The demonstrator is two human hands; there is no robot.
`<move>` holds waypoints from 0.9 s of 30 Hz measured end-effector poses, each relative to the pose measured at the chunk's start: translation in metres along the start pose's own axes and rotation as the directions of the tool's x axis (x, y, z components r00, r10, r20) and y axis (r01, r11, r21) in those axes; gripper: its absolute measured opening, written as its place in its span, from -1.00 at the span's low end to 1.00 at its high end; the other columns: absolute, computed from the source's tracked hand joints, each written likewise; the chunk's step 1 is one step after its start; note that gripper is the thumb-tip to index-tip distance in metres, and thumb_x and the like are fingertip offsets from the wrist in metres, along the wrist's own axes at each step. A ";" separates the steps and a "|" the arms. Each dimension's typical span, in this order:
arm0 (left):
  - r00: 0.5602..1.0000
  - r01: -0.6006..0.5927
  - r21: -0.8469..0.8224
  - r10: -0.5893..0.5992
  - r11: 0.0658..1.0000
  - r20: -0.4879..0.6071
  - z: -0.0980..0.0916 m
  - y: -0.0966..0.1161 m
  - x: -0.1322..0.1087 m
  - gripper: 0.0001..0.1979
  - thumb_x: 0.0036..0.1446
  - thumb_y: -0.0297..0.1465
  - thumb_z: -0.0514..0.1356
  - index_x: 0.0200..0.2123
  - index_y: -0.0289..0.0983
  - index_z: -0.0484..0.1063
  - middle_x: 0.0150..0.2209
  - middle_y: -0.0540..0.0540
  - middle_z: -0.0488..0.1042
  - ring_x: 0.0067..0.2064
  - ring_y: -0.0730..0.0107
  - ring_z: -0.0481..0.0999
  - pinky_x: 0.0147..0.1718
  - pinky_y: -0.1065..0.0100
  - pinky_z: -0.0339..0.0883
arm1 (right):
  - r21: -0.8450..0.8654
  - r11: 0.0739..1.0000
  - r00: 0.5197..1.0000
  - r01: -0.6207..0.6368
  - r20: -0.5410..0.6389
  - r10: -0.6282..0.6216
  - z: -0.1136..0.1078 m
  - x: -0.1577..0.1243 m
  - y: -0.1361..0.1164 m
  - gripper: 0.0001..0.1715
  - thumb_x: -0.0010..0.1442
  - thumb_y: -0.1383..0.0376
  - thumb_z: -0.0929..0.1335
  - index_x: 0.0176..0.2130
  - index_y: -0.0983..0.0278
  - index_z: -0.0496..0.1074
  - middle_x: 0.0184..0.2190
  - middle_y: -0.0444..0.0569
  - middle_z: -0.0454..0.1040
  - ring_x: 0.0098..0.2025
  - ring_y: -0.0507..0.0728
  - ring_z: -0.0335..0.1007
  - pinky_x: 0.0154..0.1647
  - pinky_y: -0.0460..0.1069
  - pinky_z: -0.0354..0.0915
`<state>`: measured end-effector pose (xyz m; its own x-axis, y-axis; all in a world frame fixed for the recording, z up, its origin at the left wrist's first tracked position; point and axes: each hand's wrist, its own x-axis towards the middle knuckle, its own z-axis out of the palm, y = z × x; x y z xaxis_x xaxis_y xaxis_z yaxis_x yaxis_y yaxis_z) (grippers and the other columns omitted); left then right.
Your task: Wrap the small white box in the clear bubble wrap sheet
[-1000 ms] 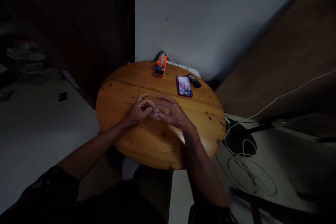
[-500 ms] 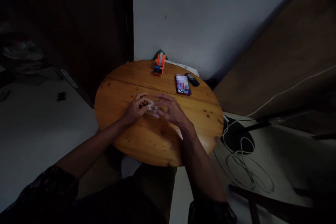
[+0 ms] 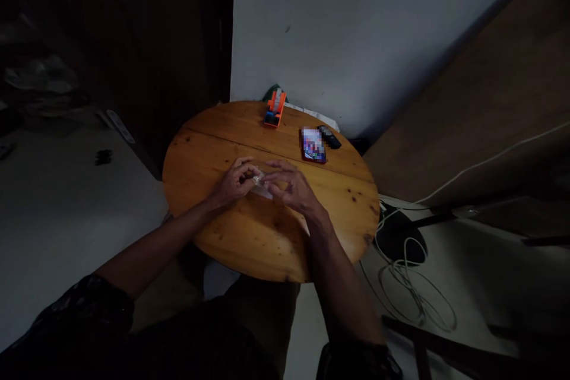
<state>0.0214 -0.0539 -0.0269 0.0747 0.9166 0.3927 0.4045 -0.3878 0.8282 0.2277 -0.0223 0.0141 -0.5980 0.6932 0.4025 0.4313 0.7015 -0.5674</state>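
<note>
Between my hands, over the middle of the round wooden table, is a small clear, crinkled piece that looks like plastic film. My left hand pinches its left end between thumb and fingertips. From the right, my right hand closes its thumb and fingers on the other end, with the back of the hand hiding part of it. What exactly the clear piece is, or whether anything lies inside it, is too small to make out.
At the table's far edge stands an orange tape dispenser. A phone lies to its right, touching or close to a dark object. A wall rises behind. Coiled pale cable rests on the floor at right.
The view has shifted slightly, so the table and the things on it sit a little further right. Both hands keep nearly the same place and hold on the clear piece.
</note>
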 end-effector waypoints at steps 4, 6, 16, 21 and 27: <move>1.000 0.009 -0.049 -0.009 0.999 -0.006 -0.003 0.002 0.001 -0.76 0.04 -0.44 0.20 -0.17 -0.24 0.52 0.21 -0.21 0.32 0.05 0.18 0.48 -0.07 0.22 0.43 | 0.091 0.995 0.989 -0.045 -0.138 0.057 -0.008 0.001 0.001 -0.80 0.20 0.19 0.39 -0.24 0.21 0.60 0.08 0.06 0.52 0.12 0.25 0.47 0.17 0.21 0.35; 0.999 0.024 -0.071 -0.027 0.997 -0.038 -0.005 0.001 0.002 -0.69 0.02 -0.45 0.19 -0.12 -0.23 0.51 0.21 -0.19 0.34 0.08 0.16 0.46 -0.06 0.21 0.42 | 0.098 0.993 0.980 -0.072 -0.177 0.088 -0.009 0.001 0.001 -0.82 0.18 0.22 0.37 -0.26 0.22 0.58 0.07 0.07 0.53 0.10 0.26 0.47 0.14 0.21 0.36; 0.979 0.129 -0.137 -0.148 0.982 -0.139 -0.005 -0.007 0.006 -0.65 -0.06 -0.45 0.16 -0.14 -0.20 0.48 0.01 -0.11 0.48 0.03 0.20 0.47 0.02 0.20 0.39 | 0.102 0.990 0.978 -0.093 -0.179 0.110 -0.004 0.002 0.005 -0.84 0.11 0.28 0.36 -0.28 0.21 0.55 0.04 0.06 0.54 0.09 0.27 0.47 0.06 0.19 0.40; 0.981 0.159 -0.149 -0.173 0.976 -0.083 -0.004 -0.003 0.004 -0.64 -0.05 -0.43 0.19 -0.11 -0.20 0.48 -0.07 -0.09 0.52 0.02 0.19 0.48 0.02 0.18 0.40 | 0.100 0.992 0.990 -0.071 -0.114 0.082 0.001 0.002 0.004 -0.81 0.16 0.20 0.41 -0.23 0.22 0.57 0.03 0.07 0.53 0.08 0.26 0.48 0.12 0.18 0.38; 0.986 0.152 -0.184 -0.161 0.971 -0.037 -0.003 0.001 0.001 -0.66 -0.03 -0.42 0.20 -0.11 -0.21 0.48 -0.09 -0.10 0.54 -0.02 0.21 0.52 0.00 0.19 0.44 | 0.021 0.999 0.998 -0.038 -0.046 0.038 0.007 0.002 0.003 -0.76 0.16 0.20 0.43 -0.14 0.17 0.58 0.06 0.05 0.52 0.12 0.25 0.46 0.19 0.20 0.33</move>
<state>0.0194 -0.0536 -0.0246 -0.0251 0.9629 0.2686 0.2365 -0.2554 0.9375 0.2227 -0.0196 0.0077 -0.5495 0.7265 0.4127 0.4389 0.6713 -0.5973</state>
